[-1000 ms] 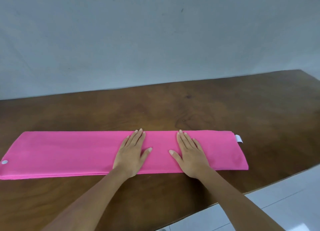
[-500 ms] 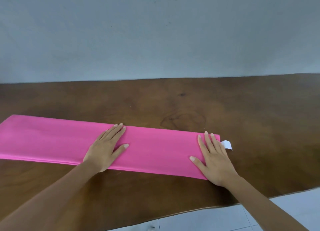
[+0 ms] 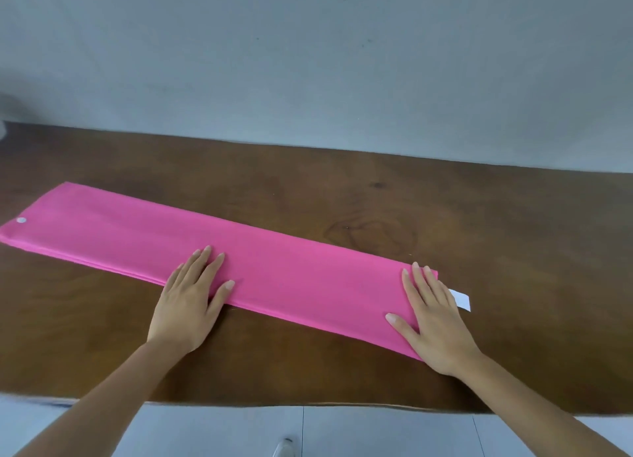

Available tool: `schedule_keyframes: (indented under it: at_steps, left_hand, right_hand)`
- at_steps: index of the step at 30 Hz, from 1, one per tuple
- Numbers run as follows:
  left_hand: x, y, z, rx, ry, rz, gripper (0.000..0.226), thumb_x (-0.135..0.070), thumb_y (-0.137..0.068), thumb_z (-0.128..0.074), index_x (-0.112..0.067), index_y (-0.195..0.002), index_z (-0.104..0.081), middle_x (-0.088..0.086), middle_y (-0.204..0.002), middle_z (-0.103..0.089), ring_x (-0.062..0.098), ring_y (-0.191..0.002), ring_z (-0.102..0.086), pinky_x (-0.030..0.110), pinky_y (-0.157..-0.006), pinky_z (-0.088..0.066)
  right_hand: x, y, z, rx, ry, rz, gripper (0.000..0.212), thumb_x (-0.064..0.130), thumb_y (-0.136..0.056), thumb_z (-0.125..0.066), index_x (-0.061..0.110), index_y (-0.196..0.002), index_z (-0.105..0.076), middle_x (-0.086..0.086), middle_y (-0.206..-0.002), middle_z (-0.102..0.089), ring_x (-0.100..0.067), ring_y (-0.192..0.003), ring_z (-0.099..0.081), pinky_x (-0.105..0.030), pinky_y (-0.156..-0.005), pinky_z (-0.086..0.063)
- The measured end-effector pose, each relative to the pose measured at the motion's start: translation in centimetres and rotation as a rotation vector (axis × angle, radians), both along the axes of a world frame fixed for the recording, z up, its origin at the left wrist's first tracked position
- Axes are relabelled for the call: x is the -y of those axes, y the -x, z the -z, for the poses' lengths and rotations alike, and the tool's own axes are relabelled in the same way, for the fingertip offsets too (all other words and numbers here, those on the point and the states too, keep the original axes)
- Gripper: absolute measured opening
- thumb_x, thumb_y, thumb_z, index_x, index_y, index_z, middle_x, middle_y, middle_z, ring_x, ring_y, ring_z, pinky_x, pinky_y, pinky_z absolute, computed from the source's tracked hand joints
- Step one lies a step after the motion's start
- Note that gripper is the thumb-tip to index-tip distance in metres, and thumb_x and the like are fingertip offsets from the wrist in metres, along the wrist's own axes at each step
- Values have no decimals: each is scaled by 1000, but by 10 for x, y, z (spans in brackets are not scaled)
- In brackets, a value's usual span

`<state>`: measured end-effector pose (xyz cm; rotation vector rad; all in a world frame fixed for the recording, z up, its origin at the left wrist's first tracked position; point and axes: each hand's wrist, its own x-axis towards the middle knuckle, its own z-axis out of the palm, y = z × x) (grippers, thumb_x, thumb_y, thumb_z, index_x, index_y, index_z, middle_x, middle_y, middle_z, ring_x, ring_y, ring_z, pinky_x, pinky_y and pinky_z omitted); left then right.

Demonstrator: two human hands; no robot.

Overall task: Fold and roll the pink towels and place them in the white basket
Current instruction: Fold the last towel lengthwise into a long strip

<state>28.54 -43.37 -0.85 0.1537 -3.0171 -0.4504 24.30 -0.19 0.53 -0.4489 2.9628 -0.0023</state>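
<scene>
Nearest the camera, pale floor tiles (image 3: 376, 432) are showing below the near edge of the brown wooden table (image 3: 513, 237). Just past that edge both forearms are reaching onto the tabletop.

The left hand (image 3: 188, 306) is lying flat with its fingers straight. Its heel is sitting on bare wood and its fingers are pressing the near long edge of the pink towel (image 3: 274, 261), about midway along. The right hand (image 3: 433, 323) is lying flat too, with fingers straight and thumb spread, pressing down on the towel's right end. Neither hand is gripping anything.

The towel is lying as a long narrow folded band, running from near right to far left across the table. A white label (image 3: 460, 299) is poking out just beyond the right end, and a small pale round spot (image 3: 21, 220) is showing at the far left end. The white basket is not appearing in view.

The towel is looking soft, thin and light, stacked in several layers, so it will likely be sliding on the smooth wood and its layers shifting. For rolling, the short right end under the right hand is looking like the best place to pinch, with both hands across the width.

Beyond the table a plain grey wall (image 3: 308, 62) is filling the background.
</scene>
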Motion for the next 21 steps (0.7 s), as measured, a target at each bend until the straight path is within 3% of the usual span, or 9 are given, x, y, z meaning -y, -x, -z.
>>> schedule_keyframes:
  at_steps: [8, 12, 21]
  left_hand:
    - [-22, -63, 1, -34, 37, -144, 67, -60, -102, -22, -26, -160, -27, 1, -168, -19, 19, -156, -12, 43, -126, -17]
    - [-29, -74, 3, -41, 23, -240, 67, -55, -102, -30, -17, -158, -32, 6, -166, -26, 23, -155, -17, 43, -126, -19]
    - [-59, -118, 9, 65, 104, -241, 83, -62, -98, 1, -11, -161, -18, 9, -169, -13, 26, -157, -7, 44, -125, -7]
  right_hand:
    - [-5, 3, 9, -33, 29, -17, 94, 83, -89, 1, 22, -160, 14, -2, -168, 17, -23, -154, 20, -45, -126, 0]
    - [-3, 3, 8, -58, 50, -21, 94, 81, -90, 2, 21, -161, 8, -5, -169, 11, -25, -155, 15, -44, -126, 0]
    - [-5, -1, 6, -77, 72, -20, 96, 83, -88, 2, 20, -162, 1, -7, -170, 2, -29, -156, 6, -46, -126, -3]
